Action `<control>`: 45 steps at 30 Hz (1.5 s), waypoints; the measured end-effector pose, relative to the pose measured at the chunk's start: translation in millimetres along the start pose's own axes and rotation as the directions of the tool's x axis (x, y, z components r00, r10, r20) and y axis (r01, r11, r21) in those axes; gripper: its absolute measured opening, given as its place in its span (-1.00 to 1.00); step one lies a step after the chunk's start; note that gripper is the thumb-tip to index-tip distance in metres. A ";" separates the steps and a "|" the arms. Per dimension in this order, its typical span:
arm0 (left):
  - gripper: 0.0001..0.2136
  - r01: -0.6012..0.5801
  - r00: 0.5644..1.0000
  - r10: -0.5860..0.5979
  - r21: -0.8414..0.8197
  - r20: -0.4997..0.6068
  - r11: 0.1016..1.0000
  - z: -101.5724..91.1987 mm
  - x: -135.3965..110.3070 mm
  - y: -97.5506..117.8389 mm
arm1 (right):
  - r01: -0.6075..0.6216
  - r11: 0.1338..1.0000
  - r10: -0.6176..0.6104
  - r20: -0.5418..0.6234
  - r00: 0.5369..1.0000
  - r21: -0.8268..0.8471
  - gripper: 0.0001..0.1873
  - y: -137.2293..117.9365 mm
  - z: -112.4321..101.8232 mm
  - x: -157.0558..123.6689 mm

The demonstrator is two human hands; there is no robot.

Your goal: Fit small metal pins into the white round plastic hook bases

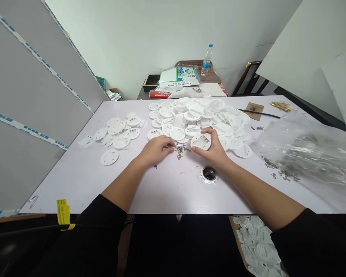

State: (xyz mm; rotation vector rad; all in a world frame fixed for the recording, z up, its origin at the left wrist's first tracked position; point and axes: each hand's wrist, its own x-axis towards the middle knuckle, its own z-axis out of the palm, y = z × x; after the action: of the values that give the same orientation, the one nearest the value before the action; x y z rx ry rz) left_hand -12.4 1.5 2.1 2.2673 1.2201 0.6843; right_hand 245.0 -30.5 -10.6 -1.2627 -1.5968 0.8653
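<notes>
My left hand point(155, 151) rests on the white table point(83, 184), with its fingertips pinching a small metal clip point(165, 146). My right hand point(212, 148) grips a round white plastic disc point(201, 141) with slots in its face. Between my hands lies a scatter of small metal clips point(178, 151). Just behind them spreads a large heap of similar white discs point(196, 119). A smaller group of discs point(118, 132) lies to the left. A dark round object ringed with clear plastic point(209, 174) sits in front of my hands.
To the right lies a clear plastic bag of metal parts point(302, 154), with loose clips point(279, 171) beside it. A black cable point(259, 113) and brass pieces point(281, 106) lie at the far edge. A cardboard box of white discs point(255, 246) sits below the table.
</notes>
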 end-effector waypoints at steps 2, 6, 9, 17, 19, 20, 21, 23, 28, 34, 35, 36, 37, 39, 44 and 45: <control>-0.87 -0.057 0.996 0.056 0.016 0.067 0.998 7.0 0.0 2.6 | 0.048 0.998 -0.049 -0.035 0.998 -0.036 -0.27 -0.4 0.1 -0.2; -0.87 -0.100 0.990 0.092 0.073 0.104 0.992 15.7 -1.0 9.9 | 0.118 0.990 -0.119 -0.012 0.993 -0.071 -0.32 -1.6 0.7 0.4; -0.85 -0.081 0.989 0.065 0.119 0.134 0.990 16.9 -1.8 13.5 | 0.132 0.987 -0.132 0.005 0.991 -0.097 -0.38 -1.6 1.1 0.7; -0.88 -0.052 0.986 0.027 0.154 0.164 0.987 19.1 -0.5 20.0 | 0.037 0.993 -0.028 0.081 0.996 -0.109 -0.27 -0.6 2.4 -0.1; -0.87 -0.046 0.987 0.021 0.154 0.158 0.987 18.5 -0.5 21.0 | 0.048 0.993 -0.037 0.098 0.995 -0.110 -0.26 0.3 1.7 0.1; -0.87 -0.046 0.989 0.023 0.149 0.149 0.988 17.7 -0.4 21.0 | 0.076 0.990 -0.065 0.096 0.993 -0.118 -0.27 0.8 1.2 0.3; -0.88 -0.044 0.991 0.026 0.139 0.134 0.989 16.7 -0.4 20.8 | 0.113 0.985 -0.103 0.085 0.991 -0.131 -0.28 1.3 0.6 0.5; -0.90 -0.016 0.996 0.006 0.106 0.091 0.994 14.4 0.1 19.6 | 0.188 0.969 -0.180 0.061 0.982 -0.163 -0.30 2.1 -0.3 0.8; -0.92 0.104 0.995 -0.103 -0.190 0.016 0.976 12.3 1.4 18.1 | 0.258 0.949 -0.253 0.051 0.966 -0.179 -0.32 2.4 0.0 -0.1; -0.78 0.156 0.987 -0.154 -0.474 0.044 0.866 18.5 1.7 25.1 | 0.392 0.901 -0.383 0.082 0.920 -0.184 -0.36 3.0 3.9 -2.0; -0.76 0.173 0.985 -0.164 -0.488 0.061 0.856 19.2 1.6 26.3 | 0.409 0.894 -0.400 0.088 0.912 -0.185 -0.37 2.8 4.7 -2.2; -0.75 0.186 0.982 -0.170 -0.506 0.078 0.842 19.6 1.5 27.3 | 0.422 0.887 -0.412 0.093 0.906 -0.185 -0.38 2.5 5.6 -2.5; -0.75 0.194 0.981 -0.173 -0.523 0.089 0.830 19.9 1.5 28.0 | 0.433 0.882 -0.421 0.099 0.901 -0.186 -0.38 2.1 6.4 -2.8; -0.75 0.196 0.980 -0.175 -0.534 0.091 0.823 20.4 1.5 28.8 | 0.450 0.873 -0.438 0.106 0.893 -0.190 -0.39 1.3 7.9 -3.3; -0.77 0.157 0.987 -0.149 -0.518 0.057 0.841 21.4 1.2 29.5 | 0.481 0.854 -0.469 0.105 0.877 -0.199 -0.37 0.0 11.0 -4.8; -0.77 0.144 0.989 -0.140 -0.517 0.048 0.843 21.5 1.0 29.8 | 0.482 0.853 -0.470 0.103 0.876 -0.201 -0.36 -0.3 11.2 -5.1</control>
State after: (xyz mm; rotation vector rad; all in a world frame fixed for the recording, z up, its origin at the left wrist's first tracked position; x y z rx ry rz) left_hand 19.9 -15.9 4.2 1.7105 1.0296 0.8303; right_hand 234.8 -35.4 -15.5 -0.9224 -1.9752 0.4138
